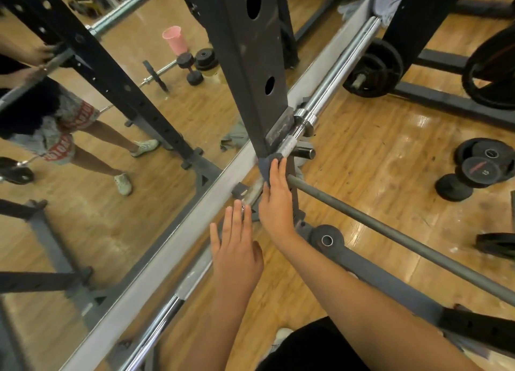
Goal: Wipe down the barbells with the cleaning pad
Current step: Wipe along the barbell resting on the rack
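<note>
Pressing hand: the right hand point(276, 200) lies on the cleaning pad point(267, 167) with fingers laid fairly straight over it, pushing it down; the thumb is hidden, so a pinch underneath cannot be told.
Cleaning pad: dark blue-grey and folded, at the foot of the rack upright point(250, 63), right where two bars meet.
Grey bar point(390, 231): a thin matte bar that runs from the lower right up to the pad, its end covered by the right hand.
Chrome barbell point(340, 75): runs along the base of the mirror point(83, 197) from the upper right, past its collar beside the upright, to a pale knurled stretch that ends at the pad; more chrome shows at the lower left.
Which bar the pad wraps: cannot tell.
Left hand point(237, 248): released, with fingers straight and slightly spread. It grasps nothing and is just beside the right wrist, over the mirror's grey sill.
Floor point(362, 153): glossy wooden boards.
Dumbbells point(471, 169): black, lying on the floor towards its right edge, well apart from the hands.
Weight plates point(373, 69): black, beside the chrome barbell's far end.
Mirror: reflects the person's legs, the rack and a pink cup point(175, 40).
</note>
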Demonstrator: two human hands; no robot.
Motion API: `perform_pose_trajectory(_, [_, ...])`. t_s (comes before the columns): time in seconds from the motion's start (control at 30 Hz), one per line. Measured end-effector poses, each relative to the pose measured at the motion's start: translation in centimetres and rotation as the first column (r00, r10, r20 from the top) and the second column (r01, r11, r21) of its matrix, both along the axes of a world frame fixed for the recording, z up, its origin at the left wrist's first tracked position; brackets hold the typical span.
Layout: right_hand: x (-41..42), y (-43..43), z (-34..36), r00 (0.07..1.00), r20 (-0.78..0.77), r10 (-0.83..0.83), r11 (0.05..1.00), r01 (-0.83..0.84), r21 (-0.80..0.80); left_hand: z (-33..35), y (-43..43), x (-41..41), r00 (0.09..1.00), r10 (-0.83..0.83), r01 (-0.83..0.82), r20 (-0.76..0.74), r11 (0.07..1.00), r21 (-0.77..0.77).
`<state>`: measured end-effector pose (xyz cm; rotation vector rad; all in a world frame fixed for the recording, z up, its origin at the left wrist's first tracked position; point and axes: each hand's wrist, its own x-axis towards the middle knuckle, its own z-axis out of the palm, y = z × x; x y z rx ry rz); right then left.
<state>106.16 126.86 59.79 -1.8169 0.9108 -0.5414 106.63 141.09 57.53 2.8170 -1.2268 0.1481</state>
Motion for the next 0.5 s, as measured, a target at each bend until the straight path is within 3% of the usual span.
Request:
perform_pose_trajectory(0.1, [-0.4, -0.9, -0.6, 0.998, 0.015, 0.065, 0.997, -0.064, -0.05, -0.1, 0.0, 0.1, 1.0, 0.002, -0.002, 0.008, 1.0, 0.002])
perform_pose_trajectory(0.27, [1.0, -3.0, -0.7, 0.998, 0.045, -0.039, 0.999, 0.037, 0.027, -0.2, 0.0, 0.0, 1.0, 0.003, -0.003, 0.024, 1.0, 0.002])
perform_pose_trajectory(0.5, [-0.3, -1.1, -1.7, 0.993, 0.056, 0.107, 0.992, -0.102, -0.078, -0.5, -0.1, -0.2, 0.998, 0.028, -0.027, 0.056, 1.0, -0.012])
